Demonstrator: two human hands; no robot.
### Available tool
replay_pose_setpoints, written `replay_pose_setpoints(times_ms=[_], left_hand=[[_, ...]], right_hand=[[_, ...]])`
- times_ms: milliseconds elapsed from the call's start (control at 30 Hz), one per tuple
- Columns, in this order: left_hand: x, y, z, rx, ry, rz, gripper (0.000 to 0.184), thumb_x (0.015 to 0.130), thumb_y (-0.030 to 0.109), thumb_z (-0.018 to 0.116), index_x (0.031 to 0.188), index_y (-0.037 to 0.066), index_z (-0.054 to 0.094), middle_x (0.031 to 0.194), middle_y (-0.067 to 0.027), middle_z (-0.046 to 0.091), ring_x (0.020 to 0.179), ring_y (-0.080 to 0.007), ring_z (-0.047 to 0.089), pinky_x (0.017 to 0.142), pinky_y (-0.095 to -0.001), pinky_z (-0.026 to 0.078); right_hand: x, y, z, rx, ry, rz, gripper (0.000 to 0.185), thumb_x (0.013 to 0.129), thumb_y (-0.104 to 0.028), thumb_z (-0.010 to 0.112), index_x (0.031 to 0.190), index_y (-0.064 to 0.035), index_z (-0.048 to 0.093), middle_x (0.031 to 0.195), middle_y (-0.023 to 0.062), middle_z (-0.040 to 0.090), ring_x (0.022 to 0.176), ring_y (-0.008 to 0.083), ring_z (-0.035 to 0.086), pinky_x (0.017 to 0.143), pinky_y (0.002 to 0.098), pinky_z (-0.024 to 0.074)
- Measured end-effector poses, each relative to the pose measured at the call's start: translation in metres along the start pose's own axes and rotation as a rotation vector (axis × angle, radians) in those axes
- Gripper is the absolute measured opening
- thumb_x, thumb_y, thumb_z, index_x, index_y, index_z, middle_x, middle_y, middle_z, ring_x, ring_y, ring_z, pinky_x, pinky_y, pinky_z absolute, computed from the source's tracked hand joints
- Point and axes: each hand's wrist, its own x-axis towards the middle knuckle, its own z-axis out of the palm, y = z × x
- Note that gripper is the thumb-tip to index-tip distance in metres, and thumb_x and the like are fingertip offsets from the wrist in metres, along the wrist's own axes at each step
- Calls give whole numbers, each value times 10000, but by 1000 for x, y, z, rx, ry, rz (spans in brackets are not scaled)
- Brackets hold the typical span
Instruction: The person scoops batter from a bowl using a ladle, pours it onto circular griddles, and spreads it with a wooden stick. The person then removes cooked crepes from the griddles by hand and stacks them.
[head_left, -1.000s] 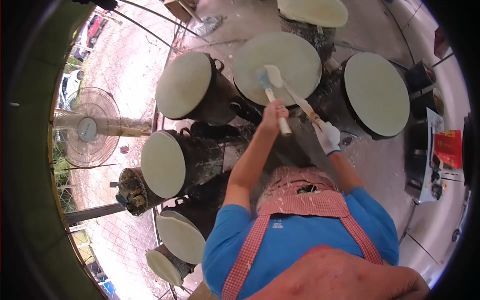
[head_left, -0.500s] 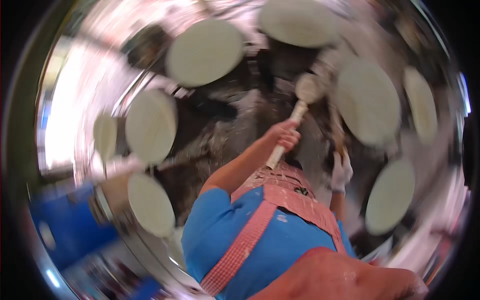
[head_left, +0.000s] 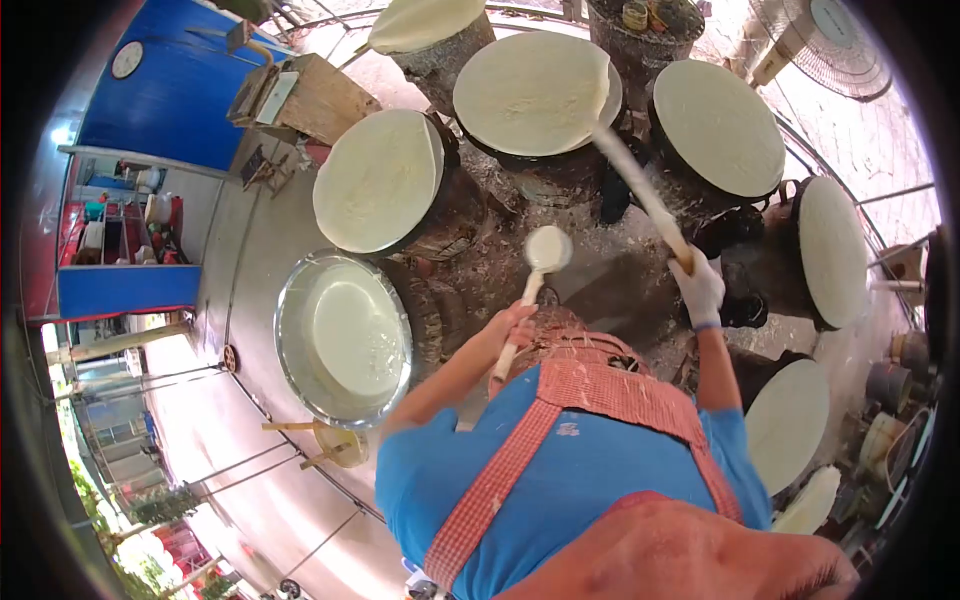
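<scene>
One ladle [head_left: 548, 250] fills the clenched left grip [head_left: 510, 328], a motion-blurred paddle [head_left: 636, 181] the right grip [head_left: 702, 288].

Glossy metal on the basin [head_left: 320, 392], wet sheen on the liquid [head_left: 350, 335]. Matt woven cloth on the apron [head_left: 620, 400], matt fabric on the glove [head_left: 702, 290]. Bare wood on the paddle grip [head_left: 683, 258]. Smooth, dull finish on the round sheets [head_left: 718, 130]; rough crust on the stoves [head_left: 440, 78].
</scene>
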Motion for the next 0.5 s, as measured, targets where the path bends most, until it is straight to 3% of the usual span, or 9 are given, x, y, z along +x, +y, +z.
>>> replay_pose_setpoints(times_ms=[33,100,167,233,333,400,433,467,500], left_hand=[[-15,3,-14,-51,46,15,265,822,129,567,1017,233,420,524,41,298,378,-42,285,291,-159,224],[-35,6,-44,-101,117,48,218,832,129,552,984,217,424,537,31,311,384,-48,308,285,-160,243],[-49,2,-74,-237,49,33,161,850,170,538,965,207,433,536,27,345,405,-40,341,281,-148,256],[-48,-12,-103,-359,12,76,121,856,182,530,940,176,443,537,23,354,403,-47,350,289,-147,274],[-67,-29,-100,-547,-106,80,117,868,171,505,968,118,472,541,25,367,425,-52,377,318,-146,300],[-65,-39,-100,-594,-123,94,134,871,165,498,986,100,480,541,30,366,433,-49,380,328,-145,305],[-61,-46,-99,-723,-236,58,107,885,183,456,855,80,461,537,8,364,412,-63,350,320,-172,291],[-56,-54,-94,-861,-351,19,227,899,201,413,723,60,442,534,-13,362,391,-77,319,313,-198,277],[-65,-53,-68,-802,-109,188,248,902,194,399,711,39,423,536,-22,343,406,-89,324,313,-202,268]], right_hand=[[19,-6,24,-153,-64,-167,370,706,-385,634,970,-132,583,739,99,621,634,297,598,564,403,467],[55,-54,36,-202,-60,-428,240,690,-312,621,837,-129,567,718,95,605,626,280,589,581,390,463],[97,-78,70,-288,-91,-599,254,662,-259,633,881,-156,558,737,59,554,665,248,588,606,372,458],[134,-105,91,-262,-40,-798,375,631,-255,669,971,-157,544,882,64,532,676,246,583,594,359,454],[184,-144,112,-329,-192,-908,450,650,-289,674,1051,-148,525,976,104,512,692,269,593,604,372,466],[214,-162,112,-274,-230,-964,443,648,-311,679,1015,-111,531,961,127,519,715,293,596,617,397,476],[231,-163,118,-293,-318,-1038,411,643,-306,677,968,-94,542,916,134,530,712,302,597,615,403,480],[245,-163,122,-314,-418,-1114,382,638,-302,675,920,-76,552,871,140,541,708,311,597,613,410,484],[253,-170,118,-341,-416,-1175,256,641,-232,633,810,-54,561,760,142,563,679,309,599,594,407,487]])
